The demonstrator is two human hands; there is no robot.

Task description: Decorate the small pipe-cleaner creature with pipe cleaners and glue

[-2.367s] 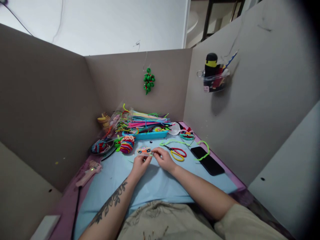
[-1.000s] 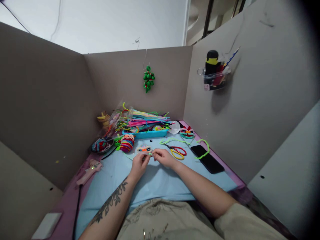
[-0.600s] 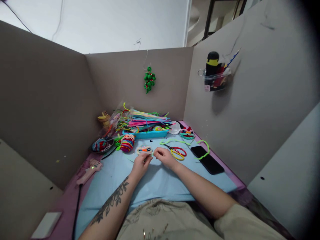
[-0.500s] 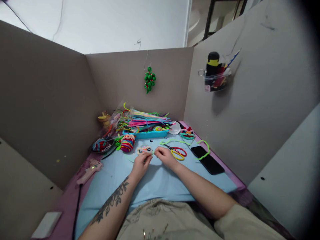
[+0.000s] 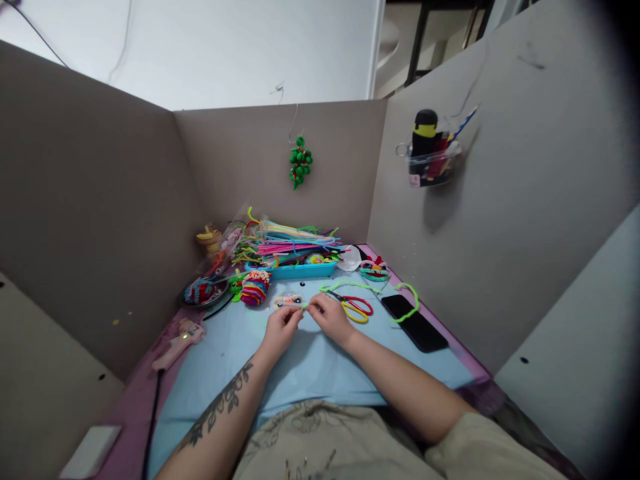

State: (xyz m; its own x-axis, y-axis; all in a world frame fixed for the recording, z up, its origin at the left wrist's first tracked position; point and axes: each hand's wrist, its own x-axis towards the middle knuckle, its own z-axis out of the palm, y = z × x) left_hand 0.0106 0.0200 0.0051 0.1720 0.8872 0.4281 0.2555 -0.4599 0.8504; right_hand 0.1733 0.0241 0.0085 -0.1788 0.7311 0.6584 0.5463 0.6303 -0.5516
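My left hand [image 5: 281, 327] and my right hand [image 5: 331, 318] meet over the blue cloth, each with its fingertips pinched. Between them a short bit of pale green pipe cleaner [image 5: 305, 305] shows; the fingers hide most of it. Just beyond my left hand lies a small cream and multicoloured piece [image 5: 287, 298] with dark eye-like spots. To the right of my right hand rest scissors [image 5: 359, 308] with a red and a yellow handle. Past the scissors a bright green pipe cleaner [image 5: 411, 293] curves across a black phone [image 5: 417, 323].
Behind stands a blue tray [image 5: 295, 271] heaped with pipe cleaners [image 5: 300, 240]. On the left are a striped bundle [image 5: 255, 290], a dark bowl [image 5: 200, 303] and a pink glue gun [image 5: 179, 345] with its cable. Grey panels enclose the table; a clear holder [image 5: 434, 167] hangs at right.
My hands stay close together, with small shifts of the fingers and the left wrist. The pale green strand that trailed left of my left hand no longer shows there.
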